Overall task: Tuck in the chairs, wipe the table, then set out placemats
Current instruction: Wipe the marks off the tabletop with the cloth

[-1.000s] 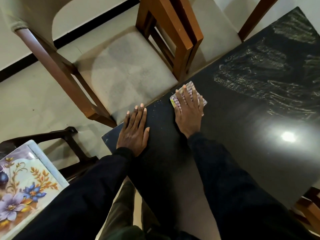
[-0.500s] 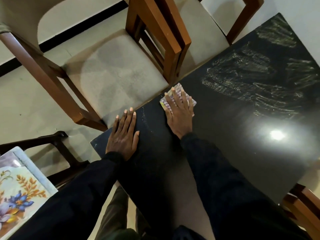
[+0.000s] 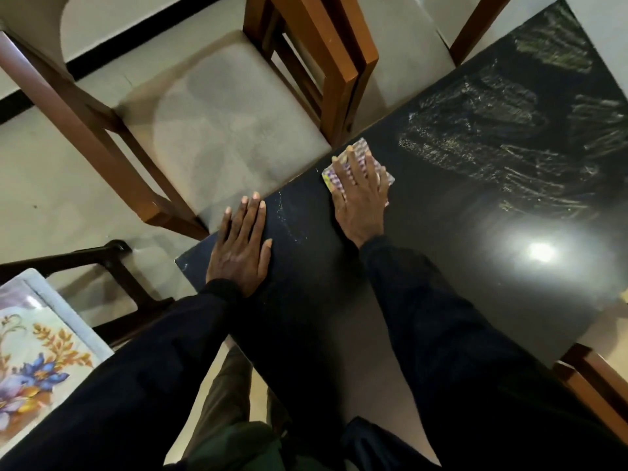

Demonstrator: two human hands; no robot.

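Observation:
A glossy black table (image 3: 475, 253) fills the right half of the view, with wet streaks toward its far right. My right hand (image 3: 360, 195) lies flat with straight fingers on a small patterned cleaning cloth (image 3: 382, 171) at the table's left edge. Near the table's corner, my left hand (image 3: 241, 249) rests flat on the top, fingers straight. A wooden chair with a pale seat (image 3: 221, 137) stands just left of the table edge, its seat outside the table. A floral placemat (image 3: 30, 362) lies at the lower left.
A second wooden chair (image 3: 414, 52) stands beyond the first at the table's far side. Another chair's wooden frame (image 3: 594, 385) shows at the lower right edge. A dark wooden frame (image 3: 112, 277) stands under the placemat on the pale floor.
My right hand and the cloth stay at the table's left edge, with barely any shift along it. My left hand has stayed flat near the corner. The view has shifted slightly.

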